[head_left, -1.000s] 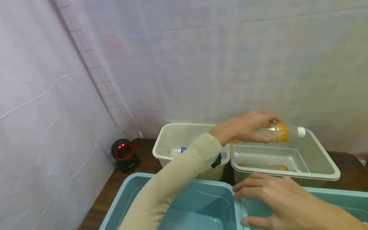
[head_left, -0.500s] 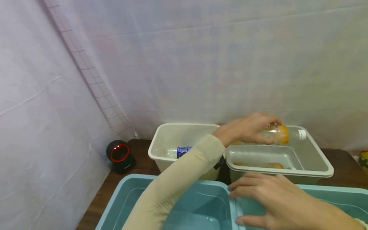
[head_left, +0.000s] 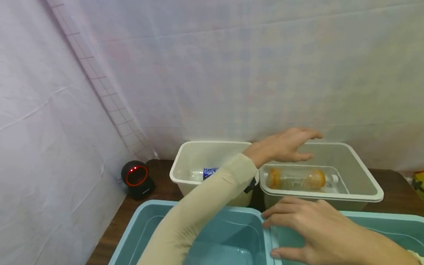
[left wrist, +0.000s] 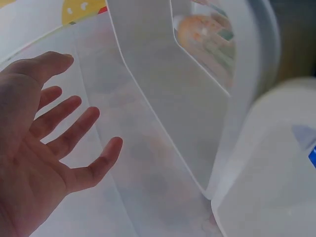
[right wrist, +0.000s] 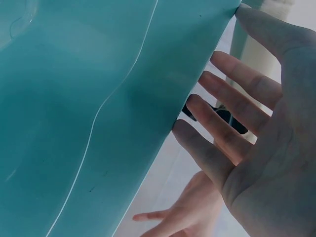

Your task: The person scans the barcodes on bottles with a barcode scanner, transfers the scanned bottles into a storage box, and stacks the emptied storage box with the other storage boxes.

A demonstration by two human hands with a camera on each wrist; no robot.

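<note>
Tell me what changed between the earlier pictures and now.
The left hand let go of the orange bottle. The bottle dropped into the right white bin and now lies on its side there. The left hand hovers open above that bin. The right hand stayed spread over the teal tubs. The blue-labelled bottle in the left white bin and the scanner did not move.

No lettering can be read anywhere. Just left of the frame's middle, the clear bottle (head_left: 205, 174) lying in the left white tub (head_left: 181, 163) wears a blue label with white marks, too small and blurred to make out. The orange bottle (head_left: 296, 178) in the right white tub (head_left: 362, 174) shows no legible print. The black scanner (head_left: 137, 178) at lower left carries only a glowing red ring.
</note>
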